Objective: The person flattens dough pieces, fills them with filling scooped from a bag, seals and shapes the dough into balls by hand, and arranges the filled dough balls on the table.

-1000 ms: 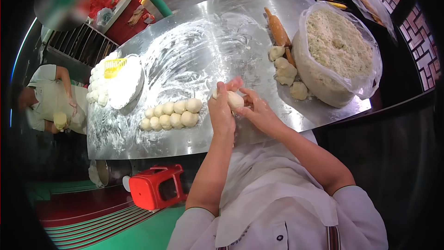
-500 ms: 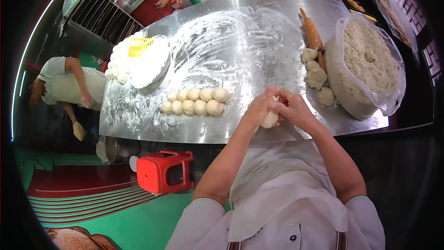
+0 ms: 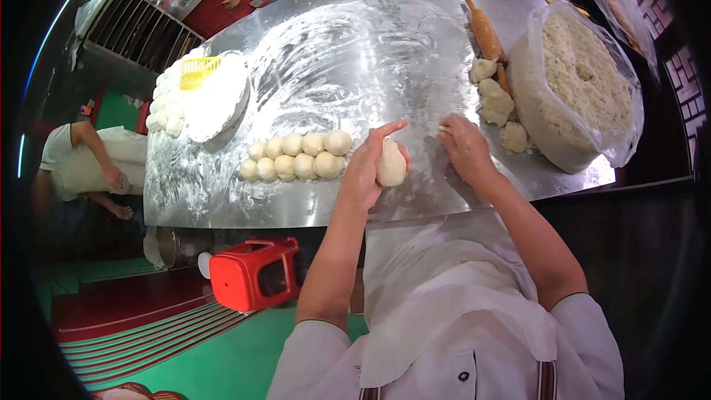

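Observation:
My left hand (image 3: 364, 167) is wrapped round a smooth, pale dough ball (image 3: 391, 164), holding it just above the table, index finger and thumb stretched past it. Apart from it, my right hand (image 3: 468, 150) is closed in a pinch on a small whitish bit of dough (image 3: 443, 129) at the fingertips. Two rows of round dough balls (image 3: 304, 166) stand left of my left hand. Beyond my right hand lie rough dough lumps (image 3: 496, 101) and a wooden rolling pin (image 3: 485, 32).
A floured metal table (image 3: 415, 67) spans the view. At right stands a plastic-lined tub (image 3: 544, 104) of crumbly, pale mix. A round, flour-white tray (image 3: 218, 104) and yellow basket (image 3: 198, 72) are at left. A red stool (image 3: 237, 278) stands below; a co-worker (image 3: 96, 159) is at far left.
My hands have come apart: the left has moved left with the dough ball, the right has drawn away to the right. The view has shifted slightly.

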Demonstrator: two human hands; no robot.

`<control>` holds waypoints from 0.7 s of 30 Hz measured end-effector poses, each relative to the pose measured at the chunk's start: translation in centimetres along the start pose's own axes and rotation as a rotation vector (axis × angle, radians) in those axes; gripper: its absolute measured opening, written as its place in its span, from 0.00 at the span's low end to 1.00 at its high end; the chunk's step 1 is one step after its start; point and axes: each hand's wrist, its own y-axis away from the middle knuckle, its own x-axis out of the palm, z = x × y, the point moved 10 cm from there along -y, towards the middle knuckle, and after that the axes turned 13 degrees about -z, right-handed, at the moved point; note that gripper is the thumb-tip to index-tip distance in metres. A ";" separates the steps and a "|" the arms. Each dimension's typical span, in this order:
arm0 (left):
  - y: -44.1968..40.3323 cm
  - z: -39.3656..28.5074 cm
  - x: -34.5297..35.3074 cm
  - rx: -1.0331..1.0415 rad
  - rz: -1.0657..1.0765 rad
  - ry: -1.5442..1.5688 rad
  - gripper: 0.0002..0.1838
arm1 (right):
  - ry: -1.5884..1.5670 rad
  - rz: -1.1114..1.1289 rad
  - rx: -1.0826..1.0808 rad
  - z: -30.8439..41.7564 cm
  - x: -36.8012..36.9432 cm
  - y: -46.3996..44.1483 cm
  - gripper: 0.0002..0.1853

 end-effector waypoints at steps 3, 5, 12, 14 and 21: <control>-2.0 -5.0 -5.9 0.233 -0.112 -0.204 0.18 | -0.034 -0.027 -0.086 -1.0 -2.7 1.6 0.05; -3.1 -9.9 -10.4 0.289 -0.253 -0.315 0.16 | -0.024 -0.050 -0.136 -2.5 -4.6 3.0 0.06; -7.9 -21.3 -24.3 0.346 -0.578 -1.048 0.29 | 0.172 -0.100 -0.041 -7.0 -8.3 6.5 0.06; -8.6 -21.0 -26.8 0.245 -0.682 -1.168 0.33 | 0.196 -0.093 0.014 -7.3 -8.4 6.5 0.07; -9.7 -19.3 -28.2 0.363 -0.647 -1.821 0.37 | 0.202 -0.137 0.061 -7.9 -8.6 6.6 0.09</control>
